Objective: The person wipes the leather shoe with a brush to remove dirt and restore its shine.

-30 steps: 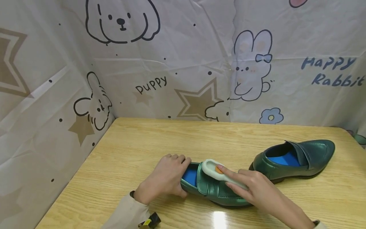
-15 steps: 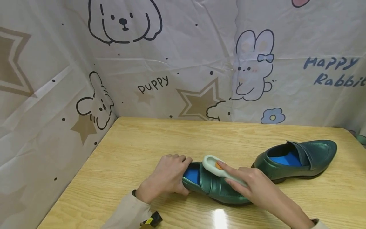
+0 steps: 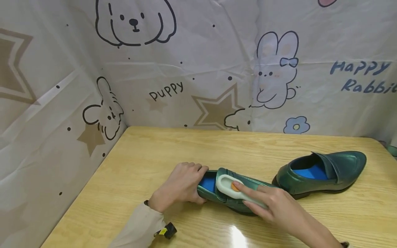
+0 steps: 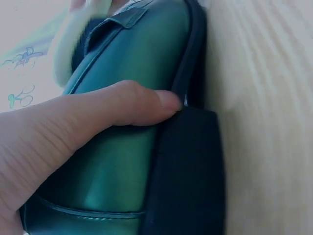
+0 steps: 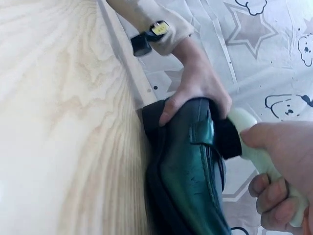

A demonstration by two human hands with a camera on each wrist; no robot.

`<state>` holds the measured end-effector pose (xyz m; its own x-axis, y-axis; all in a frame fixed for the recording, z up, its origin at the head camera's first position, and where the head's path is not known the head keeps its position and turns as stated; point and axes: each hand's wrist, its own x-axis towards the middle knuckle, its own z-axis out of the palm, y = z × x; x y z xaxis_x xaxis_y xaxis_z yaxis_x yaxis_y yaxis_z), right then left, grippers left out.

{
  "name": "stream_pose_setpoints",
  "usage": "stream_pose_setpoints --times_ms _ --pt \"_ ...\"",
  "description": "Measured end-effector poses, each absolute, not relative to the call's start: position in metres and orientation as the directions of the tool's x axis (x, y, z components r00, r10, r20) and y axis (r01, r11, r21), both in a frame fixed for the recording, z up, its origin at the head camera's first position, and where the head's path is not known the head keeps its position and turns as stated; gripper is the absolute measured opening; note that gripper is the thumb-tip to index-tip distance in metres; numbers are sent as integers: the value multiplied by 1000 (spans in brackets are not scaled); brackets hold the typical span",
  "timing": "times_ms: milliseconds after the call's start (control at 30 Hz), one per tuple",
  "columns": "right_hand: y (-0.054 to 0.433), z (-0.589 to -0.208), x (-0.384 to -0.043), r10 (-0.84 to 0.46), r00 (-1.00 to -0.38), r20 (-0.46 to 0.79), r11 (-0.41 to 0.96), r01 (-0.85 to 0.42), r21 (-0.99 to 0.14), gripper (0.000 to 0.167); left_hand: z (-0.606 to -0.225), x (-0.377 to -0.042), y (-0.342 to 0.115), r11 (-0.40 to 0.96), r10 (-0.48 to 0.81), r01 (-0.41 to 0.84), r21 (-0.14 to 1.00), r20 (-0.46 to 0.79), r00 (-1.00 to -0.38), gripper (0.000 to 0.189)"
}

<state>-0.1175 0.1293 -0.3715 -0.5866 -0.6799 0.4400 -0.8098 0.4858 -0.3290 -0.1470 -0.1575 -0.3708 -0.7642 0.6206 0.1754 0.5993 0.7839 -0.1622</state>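
A dark green loafer point(image 3: 252, 181) with a blue insole is on the table, its toe mostly hidden behind my right hand. My left hand point(image 3: 181, 184) grips it round the heel; in the left wrist view the thumb point(image 4: 137, 105) presses along the side, its tip at the heel block point(image 4: 188, 161). With my right hand point(image 3: 277, 206) I hold a pale green shoe brush point(image 3: 224, 184), forefinger on its orange button point(image 3: 235, 187). Its dark bristles point(image 5: 228, 139) are against the loafer's strap near the opening, as the right wrist view shows.
The matching green loafer point(image 3: 347, 172) stands upright at the right, toe pointing right, close beyond my right hand. A wooden table point(image 3: 149, 148) lies beneath everything. Cartoon-printed cloth point(image 3: 173, 41) hangs along its back and left side.
The loafer has tilted and shifted slightly away from me, showing more of its far edge. The brush has moved a little toward the near side of the upper. Both grips are kept.
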Motion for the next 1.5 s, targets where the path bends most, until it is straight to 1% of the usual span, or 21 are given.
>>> stream_pose_setpoints --times_ms 100,233,300,367,533,600,667,800,867,933,1033,1167,1233,1333,1433,1500 --pt "125 -371 -127 -654 -616 438 533 -787 -310 57 -372 -142 -158 784 621 594 -182 200 -758 83" --pt "119 -369 -136 -616 -668 418 606 -741 -290 59 -376 -130 -159 783 621 576 -234 244 -745 88" --pt "117 -367 -136 -605 -675 422 626 -731 -272 61 -377 -123 -158 788 615 565 -247 262 -743 89" --pt "118 -367 -133 -612 -657 441 618 -745 -252 60 -377 -115 -158 797 603 551 -247 277 -748 91" --pt "123 -372 -113 -655 -538 530 511 -833 -213 47 -377 -98 -159 826 564 536 -178 300 -770 93" --pt "126 -377 -103 -683 -502 531 464 -859 -216 46 -375 -93 -160 835 548 536 -129 296 -783 94" --pt "128 -382 -94 -714 -479 511 432 -875 -218 47 -372 -89 -161 841 535 534 -86 284 -796 93" --pt "129 -386 -81 -751 -460 474 417 -887 -199 51 -367 -81 -162 856 505 518 -6 233 -831 90" --pt "130 -383 -80 -744 -470 474 437 -880 -186 48 -365 -78 -163 858 493 512 43 212 -844 88" --pt "131 -378 -82 -721 -487 492 465 -868 -177 46 -363 -76 -164 851 490 516 101 200 -848 86" --pt "130 -372 -89 -685 -475 552 489 -862 -135 48 -363 -78 -168 825 490 526 206 203 -848 83" --pt "127 -371 -98 -657 -445 609 498 -862 -93 46 -366 -84 -174 776 471 524 351 230 -851 77" --pt "126 -372 -99 -652 -451 610 501 -860 -100 46 -368 -87 -177 748 437 492 445 229 -870 73" --pt "127 -373 -97 -661 -456 596 496 -862 -109 47 -371 -90 -181 691 368 404 600 190 -910 64" --pt "129 -373 -94 -692 -438 574 461 -880 -116 46 -372 -93 -186 605 337 320 729 130 -932 55" --pt "129 -373 -91 -718 -414 560 415 -900 -133 46 -372 -94 -189 546 347 270 793 79 -934 54"
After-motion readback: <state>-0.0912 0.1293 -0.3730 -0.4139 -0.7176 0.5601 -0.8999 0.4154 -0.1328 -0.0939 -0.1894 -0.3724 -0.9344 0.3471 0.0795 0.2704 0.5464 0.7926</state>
